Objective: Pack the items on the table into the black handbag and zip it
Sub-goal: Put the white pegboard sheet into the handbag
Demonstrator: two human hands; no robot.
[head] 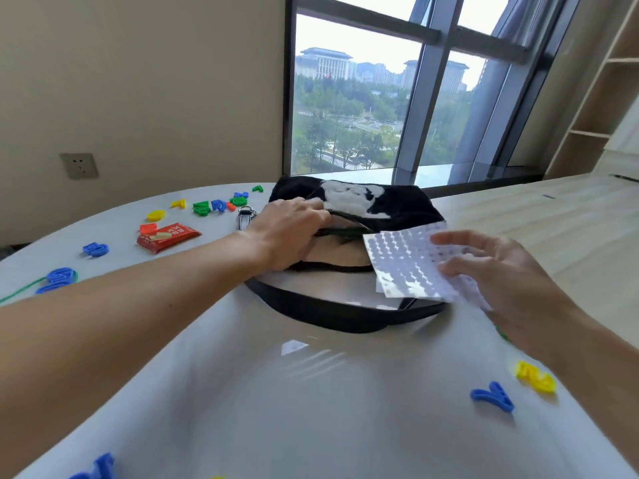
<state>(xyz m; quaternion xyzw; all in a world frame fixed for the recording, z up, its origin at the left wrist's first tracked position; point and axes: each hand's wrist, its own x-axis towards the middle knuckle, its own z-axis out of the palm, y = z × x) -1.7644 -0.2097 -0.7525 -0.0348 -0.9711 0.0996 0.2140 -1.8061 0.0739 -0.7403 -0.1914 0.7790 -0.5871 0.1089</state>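
Left hand [290,233] gripping the upper edge of the open mouth of a black fuzzy handbag with a white patch [359,202], fingers curled over the fabric, pale lining exposed below. Right hand [498,267] pinching a glossy white sheet of small round dots [408,264] between thumb and fingers, held just at the right end of the bag's opening, its left corner over the lining. Bag's black strap [332,312] curving across the white glossy table [276,409] just in front of the bag, between the two forearms. Left of the bag, near the left wrist, a silver metal clasp [244,216] and a red foil snack packet [168,237]. Scattered further out, coloured plastic letters: green and blue ones [214,205] behind the packet, a blue piece [95,249] to its left, a blue V-shaped letter [492,397] and a yellow letter [536,376] under the right forearm.
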